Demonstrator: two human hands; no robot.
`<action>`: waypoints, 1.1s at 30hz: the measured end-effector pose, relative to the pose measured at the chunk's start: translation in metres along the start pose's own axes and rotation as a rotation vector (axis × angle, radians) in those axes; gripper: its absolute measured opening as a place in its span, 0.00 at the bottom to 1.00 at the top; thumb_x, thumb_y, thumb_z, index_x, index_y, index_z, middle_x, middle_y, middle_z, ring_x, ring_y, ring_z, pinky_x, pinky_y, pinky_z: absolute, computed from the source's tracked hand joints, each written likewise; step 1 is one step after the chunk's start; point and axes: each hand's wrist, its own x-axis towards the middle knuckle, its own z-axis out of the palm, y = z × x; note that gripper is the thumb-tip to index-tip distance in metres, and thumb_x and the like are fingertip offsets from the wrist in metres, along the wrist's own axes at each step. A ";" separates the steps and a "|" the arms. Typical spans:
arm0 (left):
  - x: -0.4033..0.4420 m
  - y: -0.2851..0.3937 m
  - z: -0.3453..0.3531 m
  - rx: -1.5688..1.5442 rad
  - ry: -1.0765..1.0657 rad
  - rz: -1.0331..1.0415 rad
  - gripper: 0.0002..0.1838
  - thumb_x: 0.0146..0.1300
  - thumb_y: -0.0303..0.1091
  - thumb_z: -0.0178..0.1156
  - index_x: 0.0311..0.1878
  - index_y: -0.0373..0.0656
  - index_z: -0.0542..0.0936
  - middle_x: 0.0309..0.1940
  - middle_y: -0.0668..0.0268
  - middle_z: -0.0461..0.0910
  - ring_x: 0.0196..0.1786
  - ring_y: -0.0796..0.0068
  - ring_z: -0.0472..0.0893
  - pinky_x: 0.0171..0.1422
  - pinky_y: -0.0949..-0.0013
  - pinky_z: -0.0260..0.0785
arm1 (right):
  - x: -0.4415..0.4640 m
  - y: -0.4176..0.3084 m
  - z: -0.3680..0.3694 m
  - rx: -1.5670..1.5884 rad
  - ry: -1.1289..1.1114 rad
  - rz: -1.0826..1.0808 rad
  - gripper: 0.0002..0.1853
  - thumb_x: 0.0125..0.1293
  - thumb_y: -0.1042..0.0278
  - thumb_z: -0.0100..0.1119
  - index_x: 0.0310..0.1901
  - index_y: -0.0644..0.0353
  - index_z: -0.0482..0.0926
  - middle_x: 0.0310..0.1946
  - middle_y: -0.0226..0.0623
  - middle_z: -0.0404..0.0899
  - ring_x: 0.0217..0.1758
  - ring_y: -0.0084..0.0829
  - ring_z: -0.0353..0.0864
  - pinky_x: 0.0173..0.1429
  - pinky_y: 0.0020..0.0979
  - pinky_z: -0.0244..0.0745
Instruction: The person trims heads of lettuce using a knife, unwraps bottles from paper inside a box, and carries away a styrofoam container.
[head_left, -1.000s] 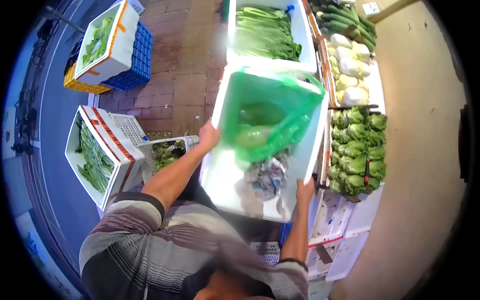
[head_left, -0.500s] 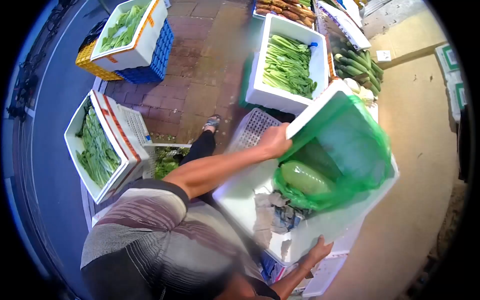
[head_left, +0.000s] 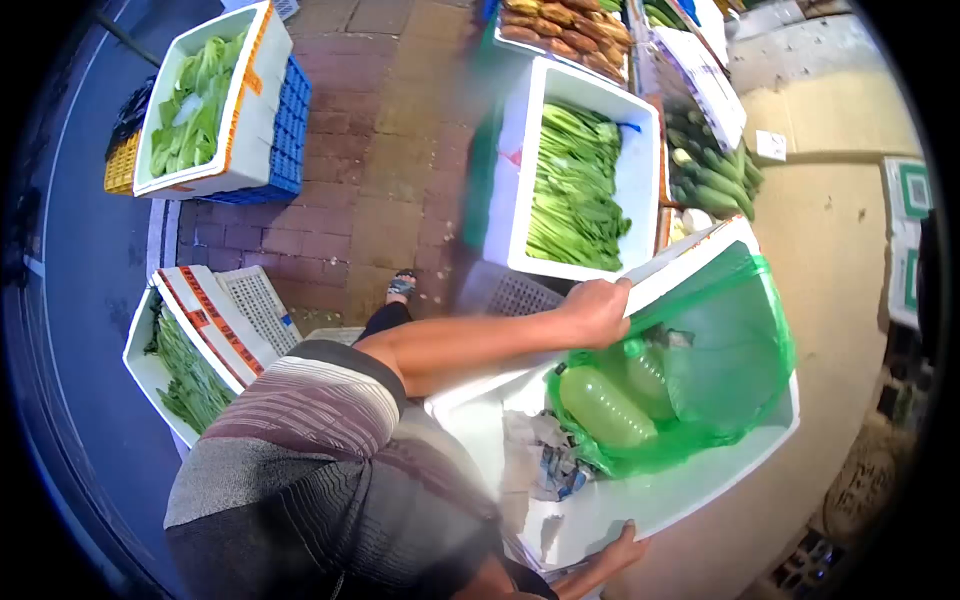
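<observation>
A white foam box [head_left: 690,490] is tilted in front of me, its open side facing up at me. My left hand [head_left: 598,313] is closed around its far rim. Along the near edge my right hand [head_left: 615,553] holds the box, thumb up at the rim and the other fingers partly hidden. A green plastic bag [head_left: 735,350] lies inside. Two ribbed plastic bottles show in it: a near bottle [head_left: 605,405] and one farther back [head_left: 648,378]. Crumpled torn newspaper [head_left: 560,462] rests beside the bag on the box floor.
Beyond my left hand stands a foam box of leafy greens [head_left: 575,185], with cucumbers [head_left: 715,185] beside it. More greens fill a box on a blue crate [head_left: 287,140] and a left-hand box [head_left: 190,370]. Flat cardboard [head_left: 820,290] lies to the right.
My left hand and the far rim have moved to the right, and my right hand has lowered with the near edge. The bottles in the green bag show more plainly. The whole view has shifted.
</observation>
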 end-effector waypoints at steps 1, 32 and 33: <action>0.002 -0.001 -0.023 -0.010 0.017 -0.005 0.21 0.55 0.33 0.56 0.49 0.28 0.72 0.31 0.40 0.80 0.39 0.38 0.82 0.48 0.44 0.73 | 0.007 -0.015 0.009 0.014 -0.036 -0.062 0.24 0.60 0.77 0.52 0.59 0.77 0.71 0.53 0.51 0.76 0.53 0.42 0.76 0.60 0.39 0.70; -0.196 -0.127 -0.386 0.073 1.221 -0.557 0.21 0.55 0.37 0.60 0.49 0.34 0.75 0.40 0.38 0.79 0.47 0.38 0.79 0.50 0.47 0.71 | 0.002 -0.396 0.389 0.236 -1.005 -0.914 0.21 0.57 0.77 0.56 0.54 0.72 0.73 0.45 0.42 0.79 0.47 0.33 0.76 0.56 0.33 0.71; -0.199 -0.130 -0.395 0.071 1.238 -0.538 0.21 0.55 0.37 0.60 0.49 0.34 0.75 0.40 0.38 0.79 0.47 0.39 0.79 0.50 0.47 0.71 | -0.005 -0.406 0.395 0.234 -1.020 -0.908 0.22 0.57 0.75 0.56 0.54 0.72 0.74 0.44 0.43 0.79 0.47 0.33 0.76 0.56 0.33 0.71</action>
